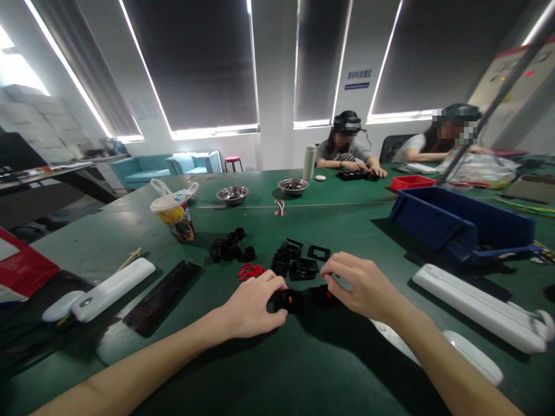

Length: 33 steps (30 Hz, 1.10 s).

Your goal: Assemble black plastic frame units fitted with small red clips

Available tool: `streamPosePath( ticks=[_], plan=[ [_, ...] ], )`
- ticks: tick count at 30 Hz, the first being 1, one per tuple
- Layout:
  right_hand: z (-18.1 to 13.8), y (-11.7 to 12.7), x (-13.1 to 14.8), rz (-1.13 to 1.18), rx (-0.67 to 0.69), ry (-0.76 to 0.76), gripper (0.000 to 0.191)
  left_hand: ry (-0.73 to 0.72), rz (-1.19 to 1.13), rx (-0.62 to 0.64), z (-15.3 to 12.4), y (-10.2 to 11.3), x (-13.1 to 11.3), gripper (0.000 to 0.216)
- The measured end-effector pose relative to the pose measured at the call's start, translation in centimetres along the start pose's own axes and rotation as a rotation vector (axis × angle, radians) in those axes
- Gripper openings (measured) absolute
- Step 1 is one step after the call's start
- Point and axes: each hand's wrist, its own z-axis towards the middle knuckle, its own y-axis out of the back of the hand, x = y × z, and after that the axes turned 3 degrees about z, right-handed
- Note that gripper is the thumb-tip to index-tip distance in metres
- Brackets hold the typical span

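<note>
Both my hands rest on the green table (329, 219) and pinch a small black plastic part with a red piece in it (291, 299). My left hand (254, 306) curls around its left end. My right hand (362, 286) grips its right end with thumb and fingers. Just beyond lie several black square frames (299, 260), a pile of black parts (229, 247) and a few small red pieces (250, 270).
A paper cup in a plastic bag (174, 214) stands left. Two steel bowls (233, 195) sit further back. A blue bin (463, 225) lies tipped at right. White devices (108, 289) lie on both sides. Two other people work at the far end.
</note>
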Motion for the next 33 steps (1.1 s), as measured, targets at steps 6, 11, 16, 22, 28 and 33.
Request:
streamPosePath(
  ticks=[6, 11, 16, 22, 28, 33],
  plan=[
    [0.0, 0.0, 0.0, 0.004, 0.052, 0.000, 0.019, -0.007, -0.024, -0.002, 0.5, -0.1, 0.0, 0.024],
    [-0.2, 0.0, -0.3, 0.032, 0.119, -0.041, 0.018, -0.014, -0.056, -0.019, 1.0, -0.5, 0.2, 0.024],
    [-0.5, 0.1, -0.5, 0.104, 0.224, -0.095, 0.015, -0.029, -0.083, -0.042, 1.6, -0.9, 0.1, 0.024],
    [-0.9, 0.4, -0.8, 0.155, 0.317, -0.198, 0.031, -0.026, -0.105, -0.113, 1.7, -1.9, -0.2, 0.026],
    [-1.2, 0.1, -1.1, 0.170, 0.400, -0.259, 0.028, -0.019, -0.105, -0.149, 1.7, -2.5, -0.8, 0.027],
    [-1.3, 0.2, -1.5, 0.174, 0.425, -0.296, 0.029, -0.019, -0.088, -0.157, 1.8, -2.8, -1.4, 0.027]
  ],
)
